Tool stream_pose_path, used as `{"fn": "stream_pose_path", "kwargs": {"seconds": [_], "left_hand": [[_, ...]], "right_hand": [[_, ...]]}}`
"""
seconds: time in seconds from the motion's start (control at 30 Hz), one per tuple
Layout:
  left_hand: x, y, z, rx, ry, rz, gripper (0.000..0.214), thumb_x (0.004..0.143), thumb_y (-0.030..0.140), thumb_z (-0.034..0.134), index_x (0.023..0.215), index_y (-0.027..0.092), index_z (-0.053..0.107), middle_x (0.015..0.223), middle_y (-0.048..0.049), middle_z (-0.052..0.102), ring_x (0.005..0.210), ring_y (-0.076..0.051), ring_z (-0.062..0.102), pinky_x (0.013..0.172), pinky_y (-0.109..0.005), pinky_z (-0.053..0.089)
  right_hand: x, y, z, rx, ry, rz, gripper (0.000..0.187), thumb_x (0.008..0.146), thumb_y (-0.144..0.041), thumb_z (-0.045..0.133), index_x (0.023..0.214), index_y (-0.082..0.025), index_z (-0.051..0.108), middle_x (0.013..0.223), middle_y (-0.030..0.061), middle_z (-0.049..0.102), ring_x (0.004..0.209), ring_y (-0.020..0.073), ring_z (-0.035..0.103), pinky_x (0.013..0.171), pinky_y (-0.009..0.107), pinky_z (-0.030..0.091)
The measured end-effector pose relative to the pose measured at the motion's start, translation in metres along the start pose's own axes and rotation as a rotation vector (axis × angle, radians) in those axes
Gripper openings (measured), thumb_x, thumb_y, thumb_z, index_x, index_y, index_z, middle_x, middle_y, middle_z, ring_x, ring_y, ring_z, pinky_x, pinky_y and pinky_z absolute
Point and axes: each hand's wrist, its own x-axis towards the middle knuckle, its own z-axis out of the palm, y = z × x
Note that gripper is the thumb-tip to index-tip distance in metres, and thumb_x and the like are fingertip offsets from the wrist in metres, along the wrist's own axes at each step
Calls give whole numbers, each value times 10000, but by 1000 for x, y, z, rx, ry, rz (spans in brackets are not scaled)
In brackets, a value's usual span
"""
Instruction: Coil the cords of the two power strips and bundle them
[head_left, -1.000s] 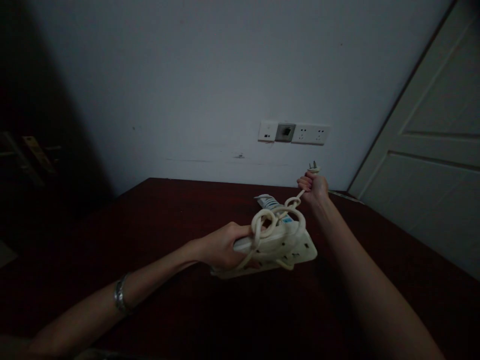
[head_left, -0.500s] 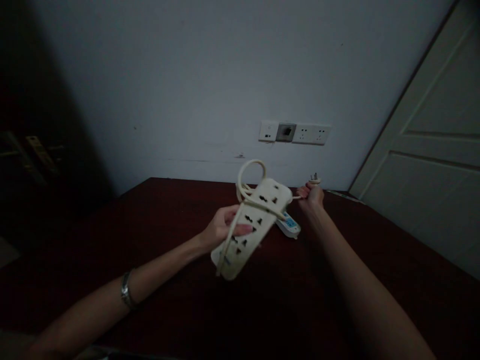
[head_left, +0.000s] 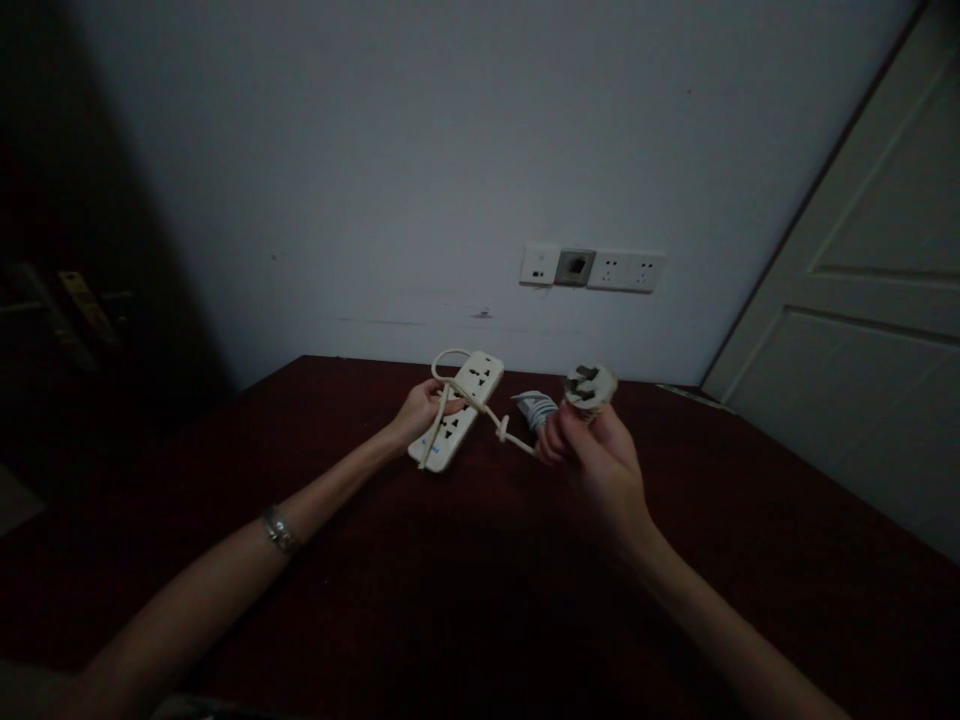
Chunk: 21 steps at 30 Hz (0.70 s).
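Note:
My left hand [head_left: 421, 412] grips a white power strip [head_left: 454, 432] along its left edge, thumb over the socket face. The strip is tilted, its upper end leaning to the right. Its cream cord [head_left: 487, 412] loops over the strip and runs right, with a small knot on the way, to my right hand [head_left: 600, 452]. That hand is closed around a large plug [head_left: 589, 388], whose flat prongs face up and left. Just behind my right fingers lies a bundled pale cable [head_left: 537, 408], partly hidden by the hand.
A dark red table [head_left: 360, 600] spreads under both hands, its back edge against a grey-white wall [head_left: 390, 180]. Wall sockets [head_left: 627, 270] and a grey switch plate [head_left: 575, 267] sit above it. A panelled white door [head_left: 862, 330] stands on the right.
The power strip has moved left, away from me and down toward the table. My right hand has come nearer and left with the plug, drawing out the cord and covering the other white strip.

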Motion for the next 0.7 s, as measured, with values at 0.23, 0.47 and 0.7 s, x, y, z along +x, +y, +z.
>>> {"fn": "stream_pose_path", "kwargs": {"seconds": [0.23,0.47,0.7], "left_hand": [[-24,3,17,412,-377,273,383,661,243,633,1006,118,524,789,-35,598,699,-151,552,623,-278,451],[-70,37,36,546,-800,383,306,706,217,606,999,143,562,952,-75,617,825,-184,568,718,-292,457],[-97,65,39,434,-931,281,413,681,138,637,1071,176,508,946,-59,641,780,-158,585,667,-254,457]], "right_hand": [[-2,1,34,-108,-272,211,150,780,-318,553,846,-205,480,603,-47,414,481,70,340,442,214,281],[48,-19,37,-170,-602,512,274,723,-346,620,599,-181,439,475,-58,393,422,64,348,450,234,297],[69,-2,-16,-410,-581,380,196,595,-325,749,640,-152,669,689,31,629,636,128,539,627,277,402]]}}
